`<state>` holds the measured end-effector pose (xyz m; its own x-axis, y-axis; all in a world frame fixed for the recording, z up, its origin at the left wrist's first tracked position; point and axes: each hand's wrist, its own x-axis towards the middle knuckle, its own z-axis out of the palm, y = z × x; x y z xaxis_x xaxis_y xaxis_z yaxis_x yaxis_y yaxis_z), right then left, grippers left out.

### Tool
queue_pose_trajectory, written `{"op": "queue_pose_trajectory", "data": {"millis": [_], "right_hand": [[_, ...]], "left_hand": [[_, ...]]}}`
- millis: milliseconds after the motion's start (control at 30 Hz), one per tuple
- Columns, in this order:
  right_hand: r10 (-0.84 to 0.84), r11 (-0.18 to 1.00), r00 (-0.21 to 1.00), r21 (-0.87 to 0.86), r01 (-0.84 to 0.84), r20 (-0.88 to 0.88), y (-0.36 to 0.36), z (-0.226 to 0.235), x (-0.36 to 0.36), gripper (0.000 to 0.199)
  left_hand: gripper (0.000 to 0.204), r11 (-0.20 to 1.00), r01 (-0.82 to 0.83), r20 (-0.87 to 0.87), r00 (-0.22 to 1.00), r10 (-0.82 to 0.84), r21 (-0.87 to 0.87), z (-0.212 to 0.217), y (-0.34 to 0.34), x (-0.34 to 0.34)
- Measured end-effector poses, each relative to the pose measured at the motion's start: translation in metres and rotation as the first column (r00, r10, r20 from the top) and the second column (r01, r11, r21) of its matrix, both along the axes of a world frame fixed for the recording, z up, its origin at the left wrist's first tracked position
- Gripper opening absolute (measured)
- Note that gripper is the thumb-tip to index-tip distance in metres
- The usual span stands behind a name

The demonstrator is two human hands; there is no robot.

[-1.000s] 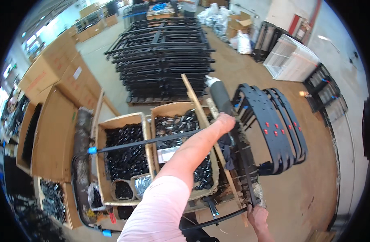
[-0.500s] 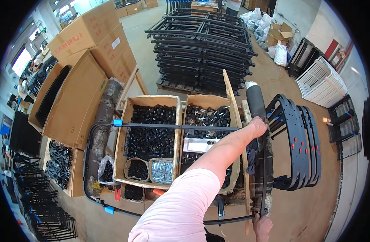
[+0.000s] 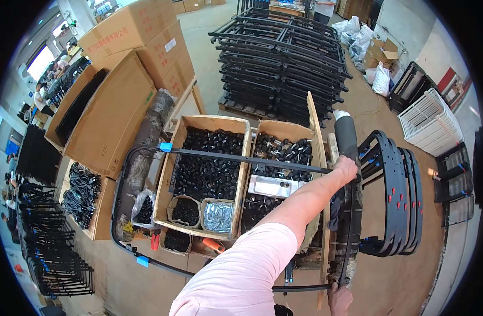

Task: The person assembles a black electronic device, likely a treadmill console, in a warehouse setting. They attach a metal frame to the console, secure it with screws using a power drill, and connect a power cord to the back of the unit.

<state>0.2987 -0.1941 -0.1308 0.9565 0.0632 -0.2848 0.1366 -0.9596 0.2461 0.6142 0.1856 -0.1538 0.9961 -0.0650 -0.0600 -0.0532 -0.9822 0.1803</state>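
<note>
A large black tube frame [image 3: 215, 155] with rounded corners lies across the parts boxes, blue pieces [image 3: 166, 147] wrapped on its far and near bars. My left arm, in a pink sleeve, reaches over the boxes to the right. My left hand [image 3: 345, 168] is closed round the frame's far right corner. Close to the lower edge, my right hand [image 3: 340, 300] grips the near right corner, its fingers partly hidden. Under the frame's right side runs a dark padded roll [image 3: 346, 137]. A white box-shaped piece [image 3: 275, 186] rests among the parts beside my left forearm.
Below the frame, a wooden-edged box [image 3: 210, 168] holds black caps and silver screws [image 3: 218, 217]. An orange-handled tool [image 3: 213, 245] lies nearby. Curved black panels [image 3: 391, 195] stand at right, stacked black frames [image 3: 283, 63] behind, cartons [image 3: 141, 42] at far left.
The surroundings have shifted rightward in the picture as the view turned slightly. The frame's far bar now slopes down to the right. Both hands keep their hold on its right corners.
</note>
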Motion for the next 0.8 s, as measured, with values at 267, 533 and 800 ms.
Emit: {"op": "queue_pose_trajectory", "data": {"millis": [267,533,800], "right_hand": [[0.043,0.998,0.999,0.043,-0.043,0.006,-0.01,-0.009,0.002,0.054],[-0.004,0.998,0.997,0.069,0.01,-0.078,-0.003,0.002,0.007,0.054],[-0.061,0.993,0.995,0.097,0.068,-0.073,-0.012,-0.006,0.005,0.053]], "left_hand": [[0.03,0.926,0.298,0.195,0.918,-0.345,0.231,-0.021,0.022,0.004],[0.027,0.991,0.106,0.009,0.994,-0.107,0.083,0.001,0.004,0.02],[0.026,0.979,0.195,-0.018,0.981,-0.195,0.063,0.008,0.008,0.024]]}}
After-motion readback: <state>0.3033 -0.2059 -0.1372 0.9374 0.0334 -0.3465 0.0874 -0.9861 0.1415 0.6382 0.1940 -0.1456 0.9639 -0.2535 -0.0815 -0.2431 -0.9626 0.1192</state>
